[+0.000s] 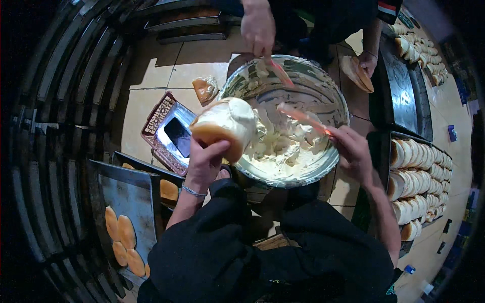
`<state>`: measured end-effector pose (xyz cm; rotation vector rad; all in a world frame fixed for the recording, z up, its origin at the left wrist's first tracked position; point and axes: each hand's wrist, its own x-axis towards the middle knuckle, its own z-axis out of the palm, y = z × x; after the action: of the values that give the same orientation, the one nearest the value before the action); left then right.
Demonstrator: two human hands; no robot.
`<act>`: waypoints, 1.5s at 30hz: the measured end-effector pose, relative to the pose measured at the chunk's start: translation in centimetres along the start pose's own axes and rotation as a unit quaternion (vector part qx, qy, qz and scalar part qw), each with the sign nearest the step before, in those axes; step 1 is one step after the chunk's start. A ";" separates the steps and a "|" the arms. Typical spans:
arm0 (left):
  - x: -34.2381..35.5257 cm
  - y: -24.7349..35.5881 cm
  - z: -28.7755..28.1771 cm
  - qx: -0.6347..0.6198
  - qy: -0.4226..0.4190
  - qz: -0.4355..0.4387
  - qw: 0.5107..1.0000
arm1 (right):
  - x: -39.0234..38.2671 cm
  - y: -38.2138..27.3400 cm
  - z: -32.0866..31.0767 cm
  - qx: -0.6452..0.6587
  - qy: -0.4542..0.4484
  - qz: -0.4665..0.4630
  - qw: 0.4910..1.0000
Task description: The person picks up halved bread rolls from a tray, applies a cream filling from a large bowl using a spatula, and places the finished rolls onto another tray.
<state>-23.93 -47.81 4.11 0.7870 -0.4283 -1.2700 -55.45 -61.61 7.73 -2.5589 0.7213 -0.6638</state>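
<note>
My left hand (204,160) grips a soft bread bun (216,130), its golden underside toward me and pale cream thick over the upper part. It hangs at the left rim of a large round basin (337,164). Over the basin, my right hand (353,151) is closed around an orange-pink spreading spatula (305,117), slightly blurred. Its blade points left above a heap of whipped cream (288,151). The basin's far wall is smeared with thin cream. Another person's hand (258,30) holds a similar spatula (281,73) at the far rim; their other hand (369,61) holds a folded bun (355,73).
A basket (150,123) with a phone (178,136) stands left of the basin, near a cream-smeared bun piece (204,90). Plain buns (126,232) lie on a metal tray (139,189) at lower left. Filled buns (419,182) stand in rows at right. Dark racks (60,126) line the left.
</note>
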 end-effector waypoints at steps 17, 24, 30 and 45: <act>1.1 -1.8 2.2 0.545 0.010 0.368 0.753 | 2.8 -9.8 3.1 0.236 0.025 0.195 0.952; 1.2 -0.9 2.0 0.549 0.028 0.369 0.750 | 2.2 -10.1 3.8 0.141 0.028 0.041 0.989; 1.5 -0.5 1.4 0.606 0.073 0.364 0.703 | 1.9 -10.6 3.8 -0.020 -0.047 -0.077 0.996; 1.2 -0.5 1.8 0.509 0.079 0.293 0.806 | 3.0 -8.1 3.5 0.095 0.099 0.035 0.990</act>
<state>-25.21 -49.47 4.80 1.4918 -1.1593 -0.2960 -48.20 -56.11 9.82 -2.3055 0.7683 -0.9260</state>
